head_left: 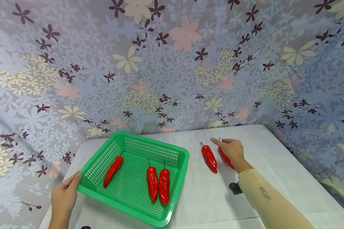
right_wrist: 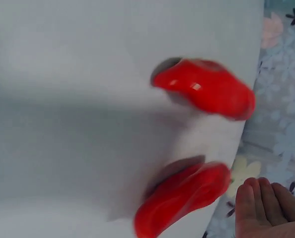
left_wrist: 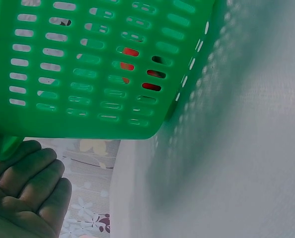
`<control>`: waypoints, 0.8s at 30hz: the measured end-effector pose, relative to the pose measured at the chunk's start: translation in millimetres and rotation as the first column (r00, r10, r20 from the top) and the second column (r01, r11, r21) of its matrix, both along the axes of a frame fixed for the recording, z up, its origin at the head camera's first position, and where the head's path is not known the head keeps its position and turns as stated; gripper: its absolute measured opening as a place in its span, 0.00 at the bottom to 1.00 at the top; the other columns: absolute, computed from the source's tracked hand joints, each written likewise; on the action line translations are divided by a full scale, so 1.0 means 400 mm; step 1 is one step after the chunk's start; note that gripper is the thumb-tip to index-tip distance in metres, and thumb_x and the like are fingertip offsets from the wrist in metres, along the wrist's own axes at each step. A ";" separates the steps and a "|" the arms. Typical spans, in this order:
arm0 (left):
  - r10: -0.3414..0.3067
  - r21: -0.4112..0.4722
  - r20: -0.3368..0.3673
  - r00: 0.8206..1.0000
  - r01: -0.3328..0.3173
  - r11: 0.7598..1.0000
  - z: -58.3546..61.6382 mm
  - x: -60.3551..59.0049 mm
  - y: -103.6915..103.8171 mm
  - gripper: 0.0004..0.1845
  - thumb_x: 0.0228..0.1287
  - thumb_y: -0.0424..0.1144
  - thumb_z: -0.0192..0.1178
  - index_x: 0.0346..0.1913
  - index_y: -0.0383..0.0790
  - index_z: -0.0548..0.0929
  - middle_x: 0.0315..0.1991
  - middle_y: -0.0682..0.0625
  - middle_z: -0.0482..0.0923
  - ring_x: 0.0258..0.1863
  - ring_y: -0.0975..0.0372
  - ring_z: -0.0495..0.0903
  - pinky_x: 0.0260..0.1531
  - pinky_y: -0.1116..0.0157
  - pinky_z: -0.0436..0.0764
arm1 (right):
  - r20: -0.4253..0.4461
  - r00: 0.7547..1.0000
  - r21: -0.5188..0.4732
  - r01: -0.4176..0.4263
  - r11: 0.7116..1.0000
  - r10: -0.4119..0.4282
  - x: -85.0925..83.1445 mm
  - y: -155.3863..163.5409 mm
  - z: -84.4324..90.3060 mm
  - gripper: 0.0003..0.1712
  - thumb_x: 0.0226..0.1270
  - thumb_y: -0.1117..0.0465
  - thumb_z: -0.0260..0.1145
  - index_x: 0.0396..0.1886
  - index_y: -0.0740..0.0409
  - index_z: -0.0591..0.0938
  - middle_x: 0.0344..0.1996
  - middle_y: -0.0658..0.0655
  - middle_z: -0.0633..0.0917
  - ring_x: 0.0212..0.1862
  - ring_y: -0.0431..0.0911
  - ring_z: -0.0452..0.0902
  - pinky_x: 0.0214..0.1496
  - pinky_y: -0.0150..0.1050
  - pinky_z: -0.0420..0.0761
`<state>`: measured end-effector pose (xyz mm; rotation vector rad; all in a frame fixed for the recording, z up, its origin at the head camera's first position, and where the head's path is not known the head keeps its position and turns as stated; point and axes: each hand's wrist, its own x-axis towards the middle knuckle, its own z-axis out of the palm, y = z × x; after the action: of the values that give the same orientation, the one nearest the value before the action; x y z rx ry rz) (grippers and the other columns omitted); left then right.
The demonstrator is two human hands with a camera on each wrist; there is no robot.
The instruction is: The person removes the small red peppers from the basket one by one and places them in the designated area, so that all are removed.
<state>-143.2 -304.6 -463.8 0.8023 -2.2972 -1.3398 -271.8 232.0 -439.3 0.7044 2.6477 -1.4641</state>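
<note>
A green plastic basket point(head_left: 117, 203) with slotted walls is on the left in the head view. My left hand point(head_left: 63, 195) grips its near left corner, thumb on the rim and fingers curled beneath. Inside lie a red chili pepper point(head_left: 113, 171) at the left and two more red chili peppers point(head_left: 152, 184) side by side at the right. On the table, two red chili peppers point(right_wrist: 207, 89) lie apart. My right hand point(head_left: 232, 151) is over the rightmost pepper point(head_left: 225, 158), partly hiding it. In the right wrist view its fingers point(right_wrist: 259, 203) look straight and hold nothing.
A white cloth covers the table point(head_left: 200, 200). Behind it and at both sides hangs a flowered curtain point(head_left: 175, 79). A small black object point(head_left: 235, 188) shows beside the right forearm, and another dark object point(head_left: 86, 227) at the bottom edge.
</note>
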 end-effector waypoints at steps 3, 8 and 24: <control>0.005 0.003 0.000 1.000 -0.005 1.000 -0.001 0.001 0.001 0.32 0.74 0.58 0.54 0.61 0.31 0.80 0.58 0.34 0.76 0.68 0.40 0.67 0.61 0.40 0.64 | -0.015 0.999 -0.022 -0.044 0.999 0.044 -0.002 -0.028 0.014 0.52 0.59 0.31 0.70 0.71 0.64 0.72 0.69 0.68 0.71 0.64 0.61 0.68 0.63 0.54 0.74; 0.014 0.004 0.003 1.000 -0.014 1.000 -0.005 -0.002 0.006 0.31 0.75 0.57 0.54 0.62 0.31 0.79 0.58 0.35 0.77 0.67 0.39 0.68 0.59 0.41 0.66 | -0.062 0.992 -0.022 -0.113 0.993 0.112 -0.008 -0.080 0.038 0.50 0.57 0.30 0.71 0.66 0.63 0.77 0.67 0.65 0.74 0.67 0.61 0.66 0.64 0.58 0.71; 0.005 0.028 0.008 1.000 -0.005 1.000 0.001 -0.002 0.002 0.34 0.74 0.60 0.53 0.62 0.31 0.79 0.59 0.34 0.76 0.67 0.40 0.68 0.61 0.39 0.65 | -0.089 0.969 -0.024 -0.232 0.973 0.229 -0.007 -0.228 0.123 0.48 0.49 0.34 0.79 0.61 0.63 0.82 0.62 0.64 0.80 0.61 0.58 0.76 0.57 0.53 0.79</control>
<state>-144.0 -304.0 -463.4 0.8233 -2.2860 -1.3714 -274.7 140.6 -390.3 0.3236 2.6502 -1.5012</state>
